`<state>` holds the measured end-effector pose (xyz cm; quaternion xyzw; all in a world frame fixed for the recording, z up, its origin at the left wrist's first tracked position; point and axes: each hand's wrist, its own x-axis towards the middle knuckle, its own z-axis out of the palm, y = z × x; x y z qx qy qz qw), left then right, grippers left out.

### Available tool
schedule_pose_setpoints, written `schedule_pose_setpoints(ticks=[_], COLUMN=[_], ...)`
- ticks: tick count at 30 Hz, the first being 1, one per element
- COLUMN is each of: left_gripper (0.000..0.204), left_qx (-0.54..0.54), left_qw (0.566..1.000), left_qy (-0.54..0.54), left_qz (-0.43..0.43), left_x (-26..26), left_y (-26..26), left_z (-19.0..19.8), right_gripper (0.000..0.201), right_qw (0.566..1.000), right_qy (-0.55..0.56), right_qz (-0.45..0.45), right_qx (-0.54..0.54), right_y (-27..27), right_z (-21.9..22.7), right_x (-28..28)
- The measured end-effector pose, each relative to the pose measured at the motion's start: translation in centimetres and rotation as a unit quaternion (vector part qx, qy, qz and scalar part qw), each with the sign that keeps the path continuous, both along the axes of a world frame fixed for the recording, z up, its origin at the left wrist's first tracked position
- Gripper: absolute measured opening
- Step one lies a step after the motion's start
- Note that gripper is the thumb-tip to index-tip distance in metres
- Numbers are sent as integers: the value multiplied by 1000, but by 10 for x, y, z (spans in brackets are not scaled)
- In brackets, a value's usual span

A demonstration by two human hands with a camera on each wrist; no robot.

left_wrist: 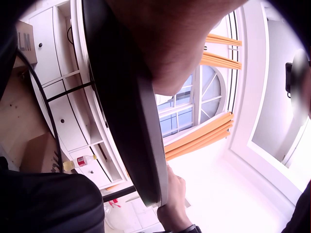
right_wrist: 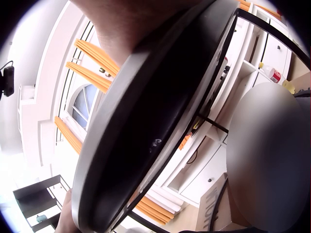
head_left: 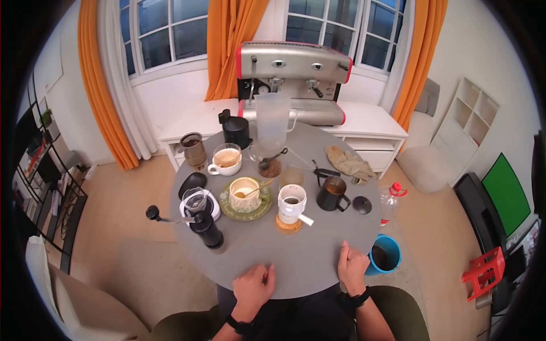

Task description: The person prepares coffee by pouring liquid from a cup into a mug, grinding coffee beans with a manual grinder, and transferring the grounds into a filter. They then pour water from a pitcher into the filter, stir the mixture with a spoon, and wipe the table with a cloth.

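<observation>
My left hand (head_left: 253, 287) rests at the near edge of the round grey table (head_left: 296, 250), fingers loosely curled around nothing. At the edge further right lies my right hand (head_left: 353, 267), relaxed and also holding nothing. Nearest the left hand stands a black hand coffee grinder (head_left: 208, 233) with its crank sticking out left. Between the hands and further back, a white dripper (head_left: 292, 200) with dark contents sits on an orange-brown base. A cream cup (head_left: 243, 190) with a spoon in it stands on a green saucer (head_left: 248, 216). Both wrist views mostly show the tabletop's dark underside.
A black pitcher (head_left: 331, 194) and its round black lid (head_left: 362, 205) stand right. Further back are a white cup (head_left: 227, 165), a clear jug (head_left: 272, 122), a black kettle (head_left: 235, 132) and a cloth (head_left: 347, 161). A blue bucket (head_left: 384, 254) sits beside the table.
</observation>
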<state>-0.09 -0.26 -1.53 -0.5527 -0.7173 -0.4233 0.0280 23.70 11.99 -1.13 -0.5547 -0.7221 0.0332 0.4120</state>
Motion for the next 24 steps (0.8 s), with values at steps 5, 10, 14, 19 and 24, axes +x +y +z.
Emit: schedule_pose_setpoints(ticks=[5,10,14,19,24], left_gripper=[38,37,37,37,37], left_qx=[6,2,-12,-2,4], left_qw=[1000,1000,1000,1000,1000], left_qy=[0,19,4,9,8], left_qz=[-3,-8,-5,6,8], left_x=[0,-3,0,0,-1], left_y=[2,4,0,1,0], left_z=[-2,-2,-8,-6,-7], right_gripper=[51,43,23,36,35], right_qw=[1000,972,997,998,993], right_qy=[12,179,77,-62,70], right_qz=[6,47,3,3,3], right_qx=[-10,-145,4,14,-91], right_y=[1,8,68,161,174], right_z=[-3,19,70,17,6], right_x=[2,15,32,71,78])
